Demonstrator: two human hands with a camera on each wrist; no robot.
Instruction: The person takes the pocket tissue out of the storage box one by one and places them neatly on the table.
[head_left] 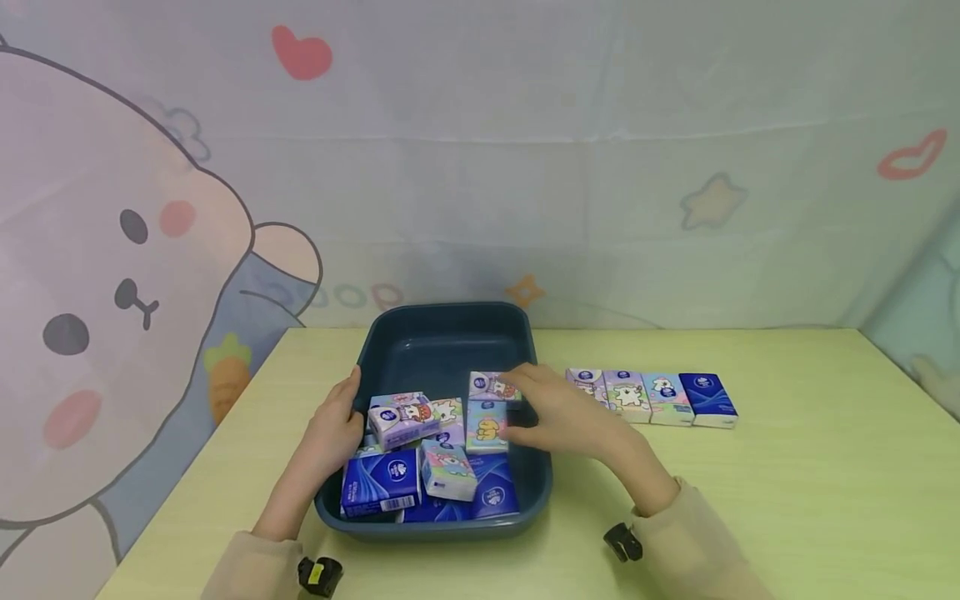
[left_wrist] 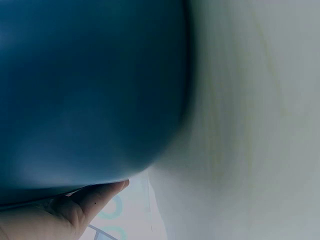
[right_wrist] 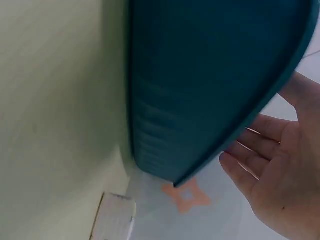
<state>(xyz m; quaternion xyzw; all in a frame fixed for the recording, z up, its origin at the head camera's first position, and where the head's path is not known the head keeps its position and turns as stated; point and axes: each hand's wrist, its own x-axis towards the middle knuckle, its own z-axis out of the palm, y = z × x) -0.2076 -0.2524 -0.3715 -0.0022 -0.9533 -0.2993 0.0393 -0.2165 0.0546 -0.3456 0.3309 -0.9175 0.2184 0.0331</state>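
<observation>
A dark blue plastic bin (head_left: pixel 433 527) stands in front, with several small tissue packs in its near half. My left hand (head_left: pixel 330 425) rests on the bin's left rim with its fingers stretched forward. In the left wrist view, a straight finger (left_wrist: pixel 102 196) touches the edge. Over the right rim reaches my right hand (head_left: pixel 566 412), thumb apart from the fingers, beside a blue pack with a yellow picture (head_left: pixel 487 427) and a purple-white pack (head_left: pixel 487 387). The right wrist view has the fingers (right_wrist: pixel 252 150) loosely bent above the rim, holding nothing.
Right of the bin, several tissue packs stand side by side in a row, ending in a dark blue pack (head_left: pixel 707 397). A white pack end (right_wrist: pixel 114 217) shows in the right wrist view. Behind the pale yellow-green table (head_left: pixel 787 517) hangs a cartoon-printed curtain (head_left: pixel 480 167).
</observation>
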